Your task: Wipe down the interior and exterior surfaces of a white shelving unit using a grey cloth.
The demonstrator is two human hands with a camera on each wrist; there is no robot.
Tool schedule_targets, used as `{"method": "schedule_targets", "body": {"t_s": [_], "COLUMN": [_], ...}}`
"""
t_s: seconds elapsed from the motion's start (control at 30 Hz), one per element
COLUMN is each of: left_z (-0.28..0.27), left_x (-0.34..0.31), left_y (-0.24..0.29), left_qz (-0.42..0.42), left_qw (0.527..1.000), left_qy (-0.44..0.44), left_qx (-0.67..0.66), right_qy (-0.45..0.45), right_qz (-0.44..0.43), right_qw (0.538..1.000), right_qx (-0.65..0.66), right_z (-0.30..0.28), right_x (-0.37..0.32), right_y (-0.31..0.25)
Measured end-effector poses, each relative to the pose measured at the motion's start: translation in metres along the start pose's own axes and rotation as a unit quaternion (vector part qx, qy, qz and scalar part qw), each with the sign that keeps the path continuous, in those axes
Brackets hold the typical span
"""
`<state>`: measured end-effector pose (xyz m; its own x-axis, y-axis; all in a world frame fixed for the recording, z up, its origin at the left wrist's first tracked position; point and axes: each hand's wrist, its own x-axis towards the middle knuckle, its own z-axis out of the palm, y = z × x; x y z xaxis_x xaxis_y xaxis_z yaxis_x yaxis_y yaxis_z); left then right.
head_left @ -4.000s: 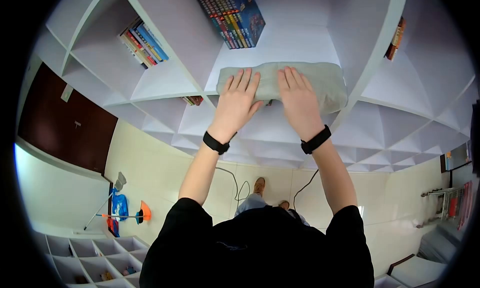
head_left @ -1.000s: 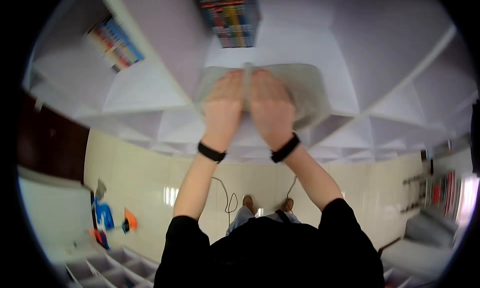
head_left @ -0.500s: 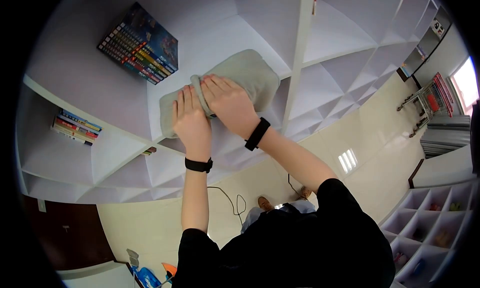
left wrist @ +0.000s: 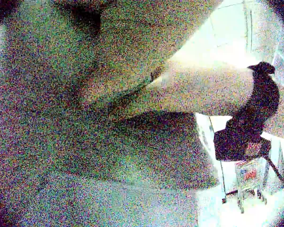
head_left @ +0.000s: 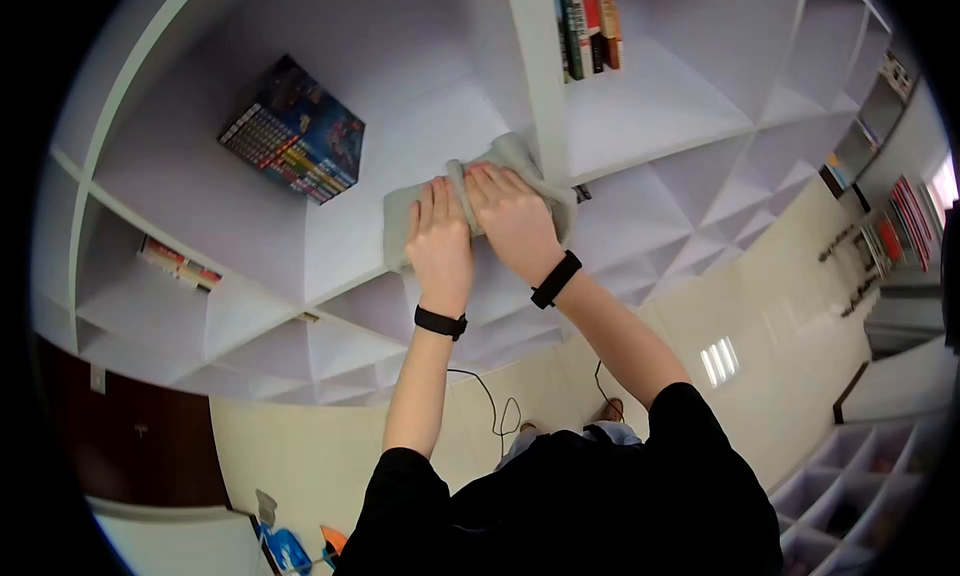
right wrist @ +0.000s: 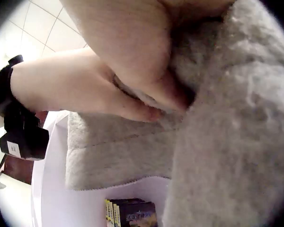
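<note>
A soft grey cloth (head_left: 399, 216) lies along the front edge of a white shelf, its right part bunched up by the divider. My left hand (head_left: 441, 248) rests on the cloth with fingers straight and together. Right beside it, my right hand (head_left: 517, 221) presses on the cloth with extended fingers. A raised fold of cloth stands between the two hands. In the right wrist view, the thumbs of both hands touch the plush-looking cloth (right wrist: 118, 156) at its front. The left wrist view is too grainy to show detail.
A set of dark-covered books (head_left: 305, 136) stands deeper in the same compartment. Upright white dividers (head_left: 540, 86) flank it, and more books (head_left: 590, 26) stand in the right compartment. Cables (head_left: 493, 396) hang down to the floor. A shopping cart (head_left: 880, 238) stands far right.
Both hands have slid right along the shelf with the cloth, away from the left divider. Its right end has gone from flat to crumpled. Earlier, the hands lay further apart.
</note>
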<state>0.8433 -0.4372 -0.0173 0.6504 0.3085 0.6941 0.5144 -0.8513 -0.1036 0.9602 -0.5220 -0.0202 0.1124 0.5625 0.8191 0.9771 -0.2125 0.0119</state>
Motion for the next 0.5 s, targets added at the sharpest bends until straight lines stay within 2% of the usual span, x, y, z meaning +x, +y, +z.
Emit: {"method": "schedule_targets", "body": {"t_s": [0.1, 0.2, 0.27, 0.37, 0.5], "left_z": [-0.011, -0.032, -0.045, -0.052, -0.062], "left_x": [0.000, -0.007, -0.014, -0.025, -0.033], "left_y": [-0.005, 0.000, 0.005, -0.002, -0.025], "left_qz": [0.027, -0.018, -0.031, -0.057, -0.091], "left_qw": [0.999, 0.996, 0.997, 0.996, 0.992], "left_qy": [-0.028, -0.055, -0.055, -0.062, -0.087], "left_qx": [-0.006, -0.071, -0.039, -0.019, 0.000], "right_qy": [-0.040, -0.054, -0.077, -0.063, -0.124], "right_qz": [0.011, 0.010, 0.016, -0.014, -0.026], "right_qw": [0.998, 0.997, 0.995, 0.996, 0.982], "right_qx": [0.038, 0.046, 0.062, 0.067, 0.143], "right_z": [-0.005, -0.004, -0.010, -0.010, -0.019], "right_x": [0.002, 0.005, 0.006, 0.003, 0.005], "right_y": [0.000, -0.003, -0.005, -0.003, 0.001]}}
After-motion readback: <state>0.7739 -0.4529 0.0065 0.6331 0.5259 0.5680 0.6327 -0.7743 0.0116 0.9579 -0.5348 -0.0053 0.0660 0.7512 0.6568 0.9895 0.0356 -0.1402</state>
